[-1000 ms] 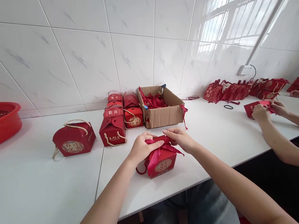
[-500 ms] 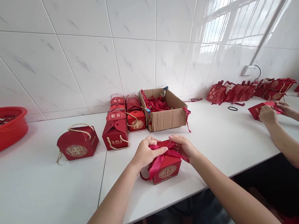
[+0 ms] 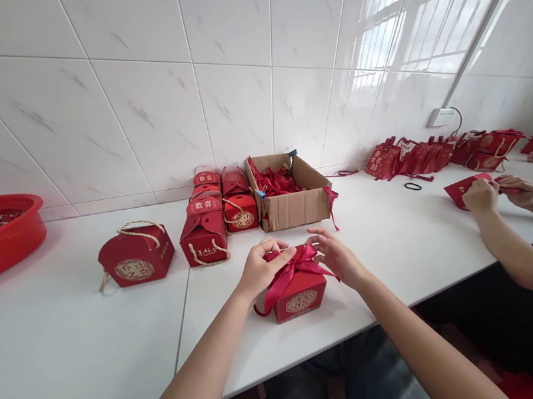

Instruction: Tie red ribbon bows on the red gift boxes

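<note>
A small red gift box (image 3: 301, 302) with a gold round emblem stands on the table near its front edge. Across its top lies a bow of crimson ribbon (image 3: 284, 280), tails hanging over the front. My left hand (image 3: 262, 269) grips the bow's left side, thumb pressed on the ribbon; its other fingers are partly hidden behind. On the right side of the bow, my right hand (image 3: 337, 257) has its fingers apart and curved around the loop, the tips close to the ribbon. Whether those tips touch it I cannot tell.
A cardboard box (image 3: 297, 211) of red ribbons stands behind. Left of it are several red gift boxes (image 3: 205, 243), a single gift box (image 3: 137, 257) and a red plastic basket (image 3: 6, 251). To the right, a co-worker's hands (image 3: 481, 194) hold a red piece; several red bags line the wall.
My right hand has loosened from the bow and its fingers have spread. The bow's loops look fuller. My left hand stays at the bow.
</note>
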Available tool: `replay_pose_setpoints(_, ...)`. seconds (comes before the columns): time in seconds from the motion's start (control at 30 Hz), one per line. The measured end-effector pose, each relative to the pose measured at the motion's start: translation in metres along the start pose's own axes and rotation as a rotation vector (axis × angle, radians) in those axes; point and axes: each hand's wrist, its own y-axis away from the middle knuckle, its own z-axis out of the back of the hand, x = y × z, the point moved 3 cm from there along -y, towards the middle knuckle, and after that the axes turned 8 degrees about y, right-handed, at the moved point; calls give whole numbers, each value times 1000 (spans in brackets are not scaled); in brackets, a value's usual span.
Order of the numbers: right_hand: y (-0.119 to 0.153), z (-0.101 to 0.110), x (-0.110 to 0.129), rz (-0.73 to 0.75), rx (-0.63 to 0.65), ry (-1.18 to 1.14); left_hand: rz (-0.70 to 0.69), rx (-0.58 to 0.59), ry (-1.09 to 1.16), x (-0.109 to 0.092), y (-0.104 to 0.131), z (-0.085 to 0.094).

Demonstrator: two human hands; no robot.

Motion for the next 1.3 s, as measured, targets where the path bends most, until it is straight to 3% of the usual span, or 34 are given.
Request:
replay_pose_setpoints(0.13, 19, 4, -2, 34, 411, 78, 130, -3, 252, 7, 2, -4)
replay_pose_setpoints(0.2, 33, -2, -4, 36, 511, 262, 161, 13, 339, 11, 5, -8)
replay_pose_setpoints(0.3, 51, -8, -5, 21, 372, 466, 96, 50, 341, 15, 8, -16)
replay_pose_setpoints(0.37, 61, -3, -3, 6, 258, 515, 38, 12, 279, 18, 8, -17)
replay_pose_setpoints(0.47, 67, 27, -2, -44, 163, 607, 48, -143, 92, 27, 5, -13)
replay_pose_setpoints(0.5, 65, 43, -2, -53, 74, 675, 67, -183, 9, 31, 4, -10)
replay_pose_setpoints(0.6, 58, 97, -3, -130, -537, 1064, 77, -215, -238, 43, 1, -5)
replay_pose_setpoints(0.63, 56, 109, -7, -211, -651, 1204, 65, -202, -306, 47, 0, -5)
replay_pose_setpoints(0.7, 51, 122, -15, -326, -696, 1404, 39, -165, -396, 53, -1, -6)
replay_pose_setpoints(0.8, 48, 123, -25, -435, -546, 1563, 2, -135, -462, 57, -2, -7)
replay_pose_setpoints(0.9, 49, 120, -25, -490, -453, 1631, -136, -147, -669, 39, -4, 1)
replay_pose_setpoints(1.0, 52, 122, -24, -491, -450, 1663, -263, -215, -1037, 2, 0, 35)
replay_pose_setpoints(1.07, 53, 124, -25, -491, -443, 1683, -212, -415, -1170, -23, 10, 75)
replay_pose_setpoints(1.13, 53, 125, -27, -491, -436, 1700, -126, -688, -1229, -41, 26, 120)
replay_pose_setpoints(1.2, 53, 126, -29, -492, -433, 1709, -17, -845, -1220, -46, 41, 160)
replay_pose_setpoints(1.3, 54, 127, -30, -491, -438, 1704, 264, -826, -1075, -28, 52, 201)
